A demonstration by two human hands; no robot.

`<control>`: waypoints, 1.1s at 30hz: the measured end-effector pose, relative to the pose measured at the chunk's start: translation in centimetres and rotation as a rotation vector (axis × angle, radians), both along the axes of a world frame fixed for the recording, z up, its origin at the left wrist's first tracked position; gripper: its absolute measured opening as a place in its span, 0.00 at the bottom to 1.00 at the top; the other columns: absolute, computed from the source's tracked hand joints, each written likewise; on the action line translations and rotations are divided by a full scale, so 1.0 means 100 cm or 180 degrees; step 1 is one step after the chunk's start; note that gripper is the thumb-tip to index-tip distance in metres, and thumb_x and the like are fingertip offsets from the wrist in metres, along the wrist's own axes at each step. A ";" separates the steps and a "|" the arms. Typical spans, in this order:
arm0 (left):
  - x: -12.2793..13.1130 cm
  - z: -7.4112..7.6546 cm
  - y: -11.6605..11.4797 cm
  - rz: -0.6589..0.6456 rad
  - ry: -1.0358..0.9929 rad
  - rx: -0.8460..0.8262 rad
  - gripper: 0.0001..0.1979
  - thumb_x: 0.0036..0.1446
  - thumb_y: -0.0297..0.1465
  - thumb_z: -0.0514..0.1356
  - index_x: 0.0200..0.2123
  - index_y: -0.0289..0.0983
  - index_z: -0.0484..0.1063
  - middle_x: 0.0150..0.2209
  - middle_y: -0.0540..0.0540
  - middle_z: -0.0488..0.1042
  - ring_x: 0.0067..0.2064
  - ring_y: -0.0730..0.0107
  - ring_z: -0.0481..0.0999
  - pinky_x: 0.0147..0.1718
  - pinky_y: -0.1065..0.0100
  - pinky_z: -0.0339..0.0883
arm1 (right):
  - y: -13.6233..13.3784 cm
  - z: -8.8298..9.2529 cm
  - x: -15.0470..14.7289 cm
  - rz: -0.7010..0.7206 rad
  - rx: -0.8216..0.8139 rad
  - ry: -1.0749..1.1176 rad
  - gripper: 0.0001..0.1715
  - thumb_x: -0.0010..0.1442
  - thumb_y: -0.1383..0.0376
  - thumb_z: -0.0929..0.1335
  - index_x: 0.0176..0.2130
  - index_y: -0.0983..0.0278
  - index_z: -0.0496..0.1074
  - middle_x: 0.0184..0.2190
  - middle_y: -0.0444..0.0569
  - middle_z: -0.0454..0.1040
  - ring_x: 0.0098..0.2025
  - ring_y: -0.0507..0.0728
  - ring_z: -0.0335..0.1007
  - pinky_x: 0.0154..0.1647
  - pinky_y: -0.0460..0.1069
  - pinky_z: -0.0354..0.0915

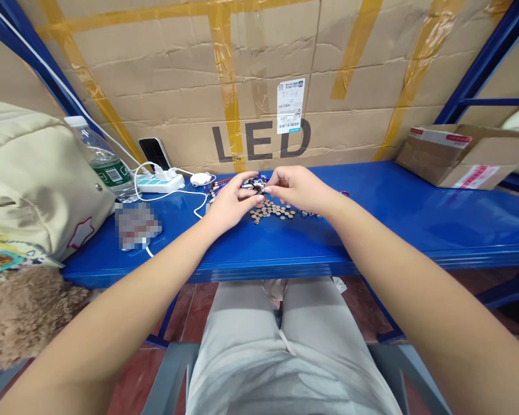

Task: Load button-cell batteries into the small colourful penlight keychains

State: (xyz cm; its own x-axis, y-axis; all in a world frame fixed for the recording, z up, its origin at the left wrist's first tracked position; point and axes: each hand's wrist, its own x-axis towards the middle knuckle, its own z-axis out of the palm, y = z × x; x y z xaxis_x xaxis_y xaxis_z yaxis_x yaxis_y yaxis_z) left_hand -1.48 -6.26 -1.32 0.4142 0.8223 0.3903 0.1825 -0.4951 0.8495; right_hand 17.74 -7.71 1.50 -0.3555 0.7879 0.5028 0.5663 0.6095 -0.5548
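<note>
My left hand is curled around a bunch of small shiny metal pieces, silvery with dark parts. Against the same bunch, my right hand pinches with thumb and forefinger; the bit between those fingertips is too small to name. Small round copper-coloured discs, looking like coins, lie spread on the blue tabletop just below both hands. More tiny silvery pieces lie under my right wrist. Coloured thin items lie partly hidden behind my left hand.
At the left are a beige bag, a water bottle, a white power strip with cables, and a blurred-out phone-like object. An open cardboard box stands at the right. A large taped carton closes off the back.
</note>
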 end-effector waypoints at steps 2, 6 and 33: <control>0.000 -0.001 -0.001 0.0251 0.0178 0.0337 0.33 0.54 0.28 0.64 0.62 0.39 0.57 0.37 0.45 0.81 0.43 0.62 0.80 0.49 0.59 0.70 | -0.002 0.001 -0.003 -0.0121 -0.0107 -0.0002 0.08 0.57 0.66 0.68 0.26 0.64 0.66 0.23 0.44 0.70 0.28 0.52 0.65 0.30 0.48 0.57; -0.001 0.002 -0.008 0.0838 0.0841 0.1190 0.32 0.55 0.31 0.64 0.63 0.44 0.59 0.41 0.46 0.81 0.48 0.58 0.78 0.51 0.59 0.68 | -0.002 0.000 -0.008 -0.0258 -0.0296 0.0095 0.10 0.59 0.66 0.67 0.26 0.64 0.65 0.21 0.43 0.69 0.25 0.51 0.64 0.28 0.48 0.57; 0.004 0.002 0.000 0.0527 0.0555 0.1463 0.12 0.57 0.29 0.60 0.45 0.37 0.76 0.45 0.45 0.80 0.45 0.65 0.78 0.48 0.64 0.70 | -0.005 0.005 -0.011 0.0396 -0.2444 0.1746 0.19 0.65 0.59 0.65 0.26 0.64 0.61 0.20 0.42 0.61 0.18 0.46 0.55 0.17 0.43 0.55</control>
